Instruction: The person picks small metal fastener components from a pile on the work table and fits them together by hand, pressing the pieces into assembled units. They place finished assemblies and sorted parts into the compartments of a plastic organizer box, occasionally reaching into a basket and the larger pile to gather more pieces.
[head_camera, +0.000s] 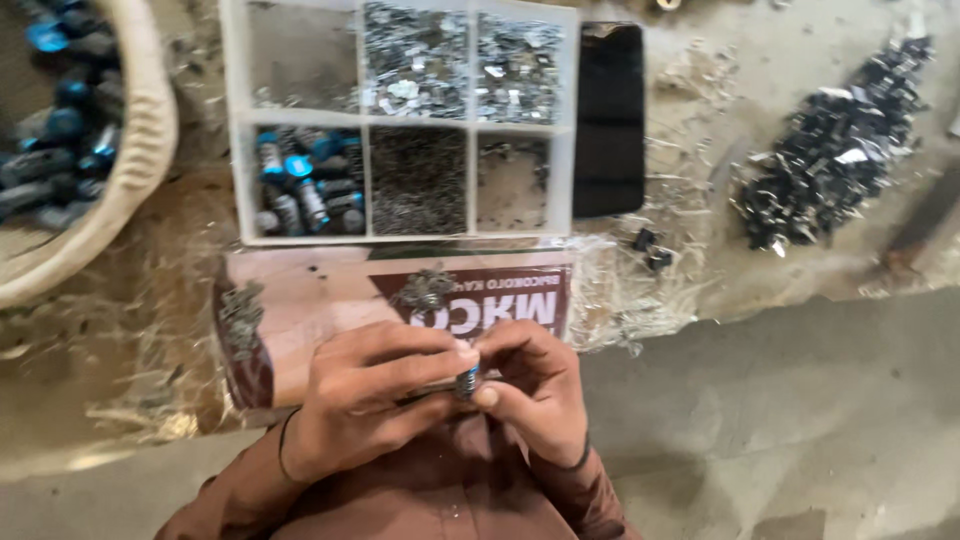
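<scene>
1. Right now your left hand (365, 400) and right hand (530, 390) meet just above your lap, fingertips pinched together on a small metal spring-like part (466, 382).
2. Both hands have their fingers curled closed around that part; it sits between the thumbs and forefingers, mostly hidden.
3. Just beyond your hands lies a pinkish cardboard piece (320, 300) with two little heaps of small metal bits (240, 310) on it.
4. Behind it stands a white compartment tray (232, 130): blue-tipped cylinders (300, 185) in the near left cell, tiny grey parts in the others.
5. A dark phone (610, 120) lies touching the tray's right side.
6. Further right, well apart, is a pile of dark metal clips (835, 150); at far left, a pale basket (140, 150) holds more blue-tipped pieces.
</scene>
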